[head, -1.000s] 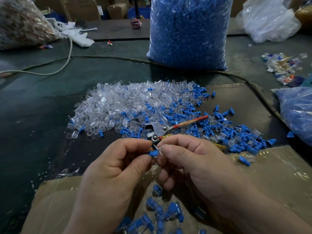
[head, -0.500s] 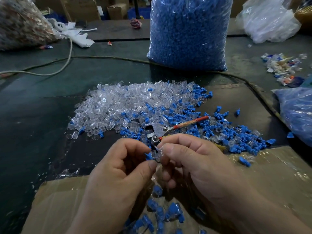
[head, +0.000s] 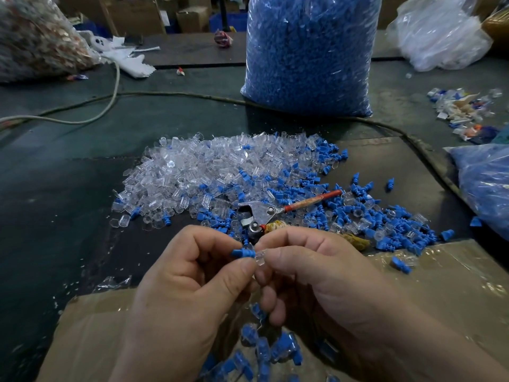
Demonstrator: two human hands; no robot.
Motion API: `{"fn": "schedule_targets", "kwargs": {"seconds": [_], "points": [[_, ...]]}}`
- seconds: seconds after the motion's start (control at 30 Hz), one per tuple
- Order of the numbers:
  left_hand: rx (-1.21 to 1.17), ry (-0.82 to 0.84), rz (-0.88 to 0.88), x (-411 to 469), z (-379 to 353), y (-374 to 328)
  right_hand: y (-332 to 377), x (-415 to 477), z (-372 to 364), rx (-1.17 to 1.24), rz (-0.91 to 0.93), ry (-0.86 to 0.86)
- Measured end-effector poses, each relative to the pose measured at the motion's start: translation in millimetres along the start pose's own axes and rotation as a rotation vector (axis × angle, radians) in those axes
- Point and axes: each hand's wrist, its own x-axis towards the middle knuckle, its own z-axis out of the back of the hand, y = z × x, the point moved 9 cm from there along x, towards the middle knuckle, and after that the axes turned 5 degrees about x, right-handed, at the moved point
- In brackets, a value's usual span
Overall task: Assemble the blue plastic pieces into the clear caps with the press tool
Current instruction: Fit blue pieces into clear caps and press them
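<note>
My left hand [head: 190, 282] pinches a small blue plastic piece [head: 242, 253] between thumb and forefinger. My right hand [head: 316, 274] pinches a clear cap [head: 260, 257] right beside it, and the blue piece's tip meets the cap's mouth. Just behind my hands lies the press tool [head: 264, 213], a metal plier-like head with an orange-red handle, untouched on the table. A heap of clear caps [head: 209, 172] spreads beyond it, with loose blue pieces [head: 385, 216] scattered to its right.
A tall bag of blue pieces [head: 308, 51] stands at the back centre. Joined blue-and-clear parts [head: 264, 351] lie in a carton below my hands. A cable [head: 176, 95] crosses the dark table. Another blue bag [head: 487, 186] sits at right, scrap bits [head: 462, 108] behind it.
The blue piece now shows more fully between my fingertips, lined up end to end with the clear cap. Both hands stayed in about the same place.
</note>
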Motion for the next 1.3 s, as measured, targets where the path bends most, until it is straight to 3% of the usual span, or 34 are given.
{"fn": "schedule_targets", "kwargs": {"seconds": [0.5,0.7,1.1,1.17,1.3], "points": [[0.221,-0.027,-0.152,-2.4,-3.2,-21.4,1.6,0.4,6.6,-0.198,0.052,-0.007],[0.405,0.030,-0.301,-4.6,-8.6,-38.3,4.8,-1.9,12.3,-0.267,0.073,-0.061],[0.441,0.004,-0.339,-1.1,-5.1,-36.1,1.8,-1.2,12.8,-0.409,0.048,-0.060],[0.427,0.024,-0.288,0.3,-5.7,-29.7,2.5,-1.6,14.3,-0.470,0.054,-0.063],[0.163,0.130,-0.004,0.2,-10.5,-1.7,7.1,-5.0,11.2,-0.571,0.089,-0.058]]}}
